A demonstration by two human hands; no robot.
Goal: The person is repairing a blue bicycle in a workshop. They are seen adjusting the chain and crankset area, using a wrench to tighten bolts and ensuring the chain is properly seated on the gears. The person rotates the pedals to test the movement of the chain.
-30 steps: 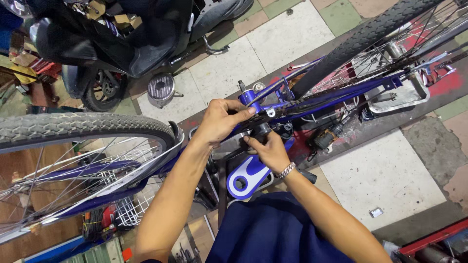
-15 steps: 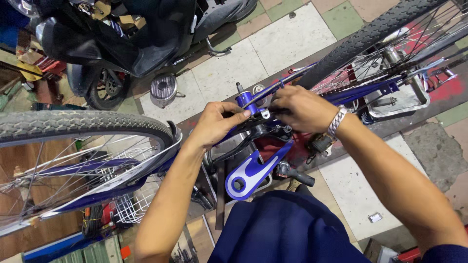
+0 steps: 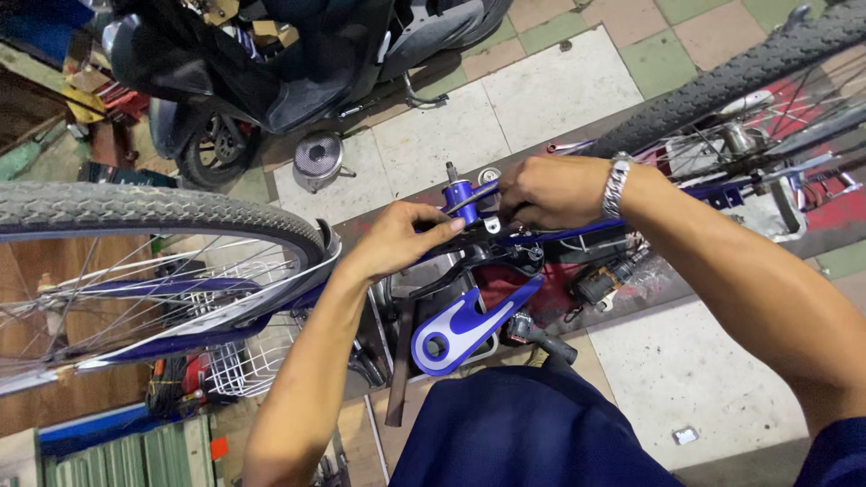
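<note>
An upside-down blue bicycle fills the view, its frame (image 3: 722, 192) running left to right. My left hand (image 3: 397, 239) grips the frame by the blue bottom bracket shell (image 3: 461, 198), thumb on top. My right hand (image 3: 550, 191), with a metal bracelet on the wrist, is closed on the frame tube just right of the shell. A blue and white chain guard (image 3: 469, 326) hangs below the hands. The front wheel (image 3: 144, 212) lies at the left and the rear wheel (image 3: 722, 86) at the upper right.
A dark scooter (image 3: 298, 63) is parked at the top, beside a small round metal part (image 3: 317, 158) on the tiled floor. A white wire basket (image 3: 245, 361) hangs at the lower left. A power drill (image 3: 604, 281) rests under the frame.
My right hand has moved up from under the frame to grip the tube right of the bracket. My left hand has stayed on the frame.
</note>
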